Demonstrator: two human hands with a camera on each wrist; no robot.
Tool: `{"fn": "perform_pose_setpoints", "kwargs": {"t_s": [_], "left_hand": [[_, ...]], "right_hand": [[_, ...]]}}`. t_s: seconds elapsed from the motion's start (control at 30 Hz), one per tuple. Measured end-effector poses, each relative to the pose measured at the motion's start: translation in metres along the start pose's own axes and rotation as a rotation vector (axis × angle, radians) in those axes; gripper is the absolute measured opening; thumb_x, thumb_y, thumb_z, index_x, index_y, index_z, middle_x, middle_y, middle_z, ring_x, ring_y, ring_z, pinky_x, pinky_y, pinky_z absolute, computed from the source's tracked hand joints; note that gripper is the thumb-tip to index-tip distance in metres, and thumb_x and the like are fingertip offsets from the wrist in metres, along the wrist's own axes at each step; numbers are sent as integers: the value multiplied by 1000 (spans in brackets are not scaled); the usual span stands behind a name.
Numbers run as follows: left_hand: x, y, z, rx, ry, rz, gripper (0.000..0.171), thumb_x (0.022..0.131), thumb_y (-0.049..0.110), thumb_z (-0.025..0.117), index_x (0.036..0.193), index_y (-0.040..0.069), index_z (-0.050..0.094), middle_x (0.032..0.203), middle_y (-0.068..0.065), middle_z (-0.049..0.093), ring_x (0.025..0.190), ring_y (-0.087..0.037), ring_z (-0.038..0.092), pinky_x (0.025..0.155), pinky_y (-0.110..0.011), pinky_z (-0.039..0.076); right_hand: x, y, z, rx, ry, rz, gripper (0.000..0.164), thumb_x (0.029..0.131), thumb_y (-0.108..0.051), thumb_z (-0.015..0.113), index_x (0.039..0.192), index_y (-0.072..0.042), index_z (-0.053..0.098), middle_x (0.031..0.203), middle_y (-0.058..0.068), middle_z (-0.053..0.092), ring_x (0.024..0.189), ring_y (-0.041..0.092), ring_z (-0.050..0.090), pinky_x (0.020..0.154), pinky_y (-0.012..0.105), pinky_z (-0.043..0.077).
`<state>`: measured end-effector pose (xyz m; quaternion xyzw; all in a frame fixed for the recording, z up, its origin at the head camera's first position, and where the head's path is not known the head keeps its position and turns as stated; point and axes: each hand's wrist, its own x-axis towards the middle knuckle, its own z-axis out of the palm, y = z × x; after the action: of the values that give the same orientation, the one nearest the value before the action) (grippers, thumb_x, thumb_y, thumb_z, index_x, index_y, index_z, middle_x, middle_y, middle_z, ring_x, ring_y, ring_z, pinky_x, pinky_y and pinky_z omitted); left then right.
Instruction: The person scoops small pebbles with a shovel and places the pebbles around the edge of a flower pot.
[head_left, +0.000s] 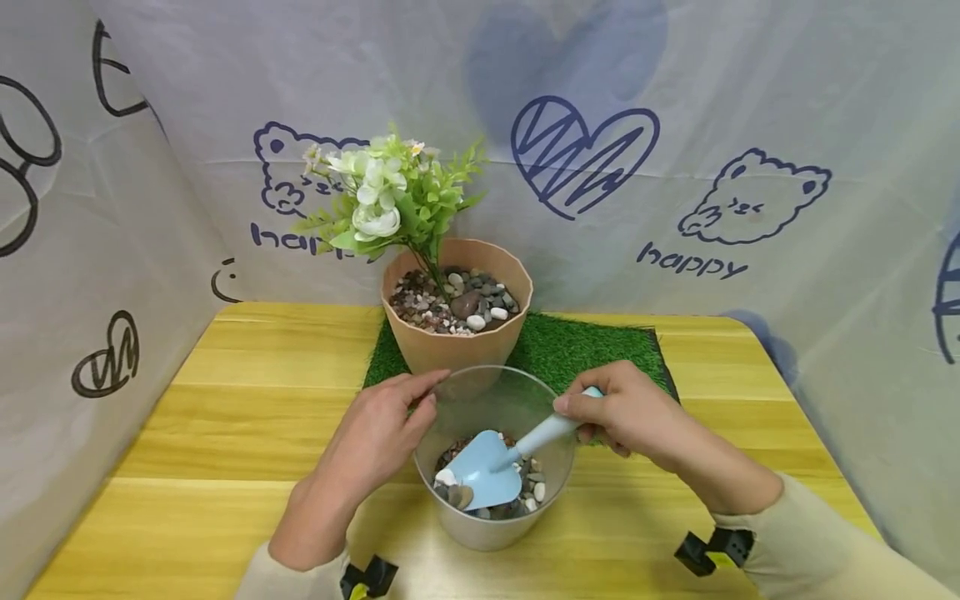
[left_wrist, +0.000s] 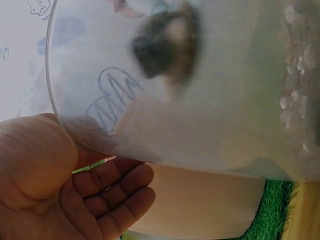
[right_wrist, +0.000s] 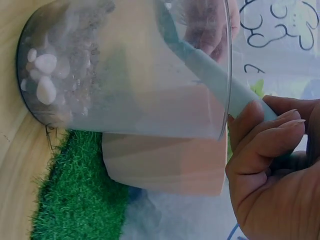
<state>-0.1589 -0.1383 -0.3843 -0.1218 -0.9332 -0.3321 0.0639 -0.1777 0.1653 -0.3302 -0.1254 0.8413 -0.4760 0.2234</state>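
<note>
A clear plastic bucket point(head_left: 487, 533) holds small stones point(head_left: 536, 487) at its bottom. With thumb and index finger, my left hand point(head_left: 386, 425) holds the bucket's rim at the left; its other fingers curl outside the wall in the left wrist view. My right hand point(head_left: 626, 408) grips the pale handle of a light blue trowel point(head_left: 487, 471), which slants down into the bucket from the right. Several pebbles point(head_left: 453, 493) lie at the blade's tip. Through the cloudy wall, the left wrist view shows them as a dark blur.
Behind the bucket, a peach flowerpot point(head_left: 457, 342) with pebbles and white artificial flowers point(head_left: 378, 196) stands on a green turf mat point(head_left: 592, 354). The wooden table point(head_left: 247, 417) lies underneath. A printed cloth point(head_left: 450, 75) hangs around the back and sides.
</note>
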Motion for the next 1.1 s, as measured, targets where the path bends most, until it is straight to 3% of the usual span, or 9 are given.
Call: {"fn": "perform_pose_setpoints", "kwargs": {"t_s": [0.43,0.7,1.1], "left_hand": [[0,0,0,20,1,10,39,106,16,56,143,19,69,106,-1,72,78,-14,55,75,-36,48],[0,-1,0,24,-3,11,39,106,17,55,143,19,69,108,-1,72,80,-16,56,77,-38,48],[1,-1,1,19,-19,4,39,106,18,54,143,20,69,114,-1,74,82,-16,57,78,-37,48]], "right_hand": [[1,22,-12,207,-21,-1,31,104,-20,62,104,10,72,65,4,63,46,8,44,44,24,38],[1,25,-11,261,-47,19,28,103,-22,64,96,5,71,64,2,62,46,7,44,44,22,37],[0,31,-14,330,-30,24,27,104,-23,64,98,2,72,62,-1,64,45,7,44,44,22,38]]}}
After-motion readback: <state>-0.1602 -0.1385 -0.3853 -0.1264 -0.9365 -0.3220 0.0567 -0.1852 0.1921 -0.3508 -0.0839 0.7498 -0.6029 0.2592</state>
